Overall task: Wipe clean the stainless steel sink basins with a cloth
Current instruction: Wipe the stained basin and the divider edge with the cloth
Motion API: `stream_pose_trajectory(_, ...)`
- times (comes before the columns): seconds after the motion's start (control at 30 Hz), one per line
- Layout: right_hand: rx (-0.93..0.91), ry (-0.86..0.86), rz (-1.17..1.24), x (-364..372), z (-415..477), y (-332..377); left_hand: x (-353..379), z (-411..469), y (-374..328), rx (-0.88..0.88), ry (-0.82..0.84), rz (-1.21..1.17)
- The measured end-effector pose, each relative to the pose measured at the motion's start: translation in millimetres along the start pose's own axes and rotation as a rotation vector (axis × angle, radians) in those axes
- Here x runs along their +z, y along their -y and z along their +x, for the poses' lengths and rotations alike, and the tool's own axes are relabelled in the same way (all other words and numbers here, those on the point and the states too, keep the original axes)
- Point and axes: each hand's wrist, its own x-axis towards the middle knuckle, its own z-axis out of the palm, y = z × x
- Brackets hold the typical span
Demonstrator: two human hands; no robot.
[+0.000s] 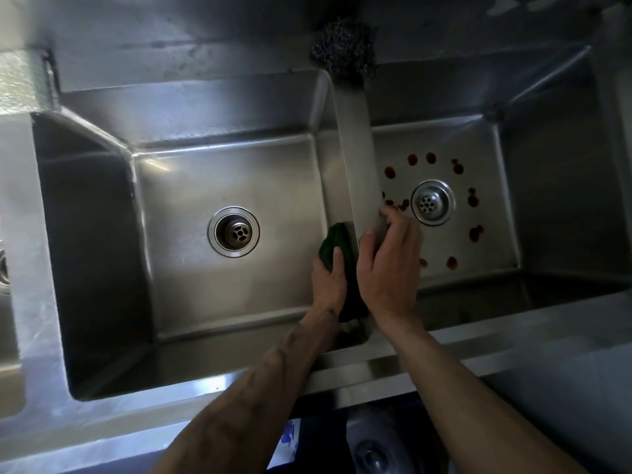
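Observation:
Two stainless steel basins lie side by side: the left basin (191, 186) and the right basin (485, 254), split by a steel divider (357, 145). My left hand (329, 280) presses a dark green cloth (337, 241) against the left basin's right wall, just under the divider. My right hand (390, 265) rests over the divider's top edge with its fingers curled down on the right-basin side. Several dark red spots (475, 232) ring the right drain (432, 201). The left drain (233, 231) sits in a clean-looking floor.
A dark steel-wool scourer (343, 49) sits on the back ledge above the divider. The sink's front rim (376, 366) runs under my forearms. A steel counter (20, 206) borders the left basin. Below the rim a dark round object (372, 449) shows.

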Motion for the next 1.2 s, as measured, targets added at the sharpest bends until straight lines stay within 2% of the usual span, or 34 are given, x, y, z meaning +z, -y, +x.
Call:
stream_pose_trajectory(0.07, 0.003, 0.008, 0.011, -0.5, 0.8, 0.6, 3.5, 4.3, 1.2, -0.004, -0.028, 0.06)
stream_pose_trajectory(0.2, 0.015, 0.025, 0.015, -0.5, 1.3, -1.0, 6.8, -14.0, -4.4, 0.228, -0.075, 0.037)
stream_pose_trajectory(0.27, 0.031, 0.022, 0.025, -0.9, 1.7, -1.2, 7.5, -9.1, -4.6, 0.269, -0.073, 0.023)
stream_pose_trajectory(0.43, 0.04, 0.014, 0.022, -2.3, 2.1, 0.2, 11.2, 24.6, -5.7, 0.086, -0.109, 0.066)
stream_pose_trajectory(0.57, 0.028, 0.02, 0.002, -2.3, 1.9, 1.9, 13.0, 6.2, -25.3, 0.357, -0.133, -0.004)
stream_pose_trajectory(0.63, 0.02, 0.025, 0.0, -2.0, 2.1, 1.2, 12.1, 8.8, -27.4, 0.405, -0.128, 0.0)
stream_pose_trajectory(0.8, 0.039, 0.031, 0.0, -1.1, 1.8, 1.2, 12.4, 46.2, -30.7, 0.151, -0.144, 0.124)
stream_pose_trajectory(1.0, 0.033, 0.048, -0.015, -1.6, 2.3, 0.1, 15.3, 37.4, -41.2, 0.424, -0.154, 0.033)
stream_pose_trajectory(1.2, 0.033, 0.032, -0.037, 0.7, 1.6, -0.3, 11.6, 62.9, -48.8, 0.198, -0.113, 0.175)
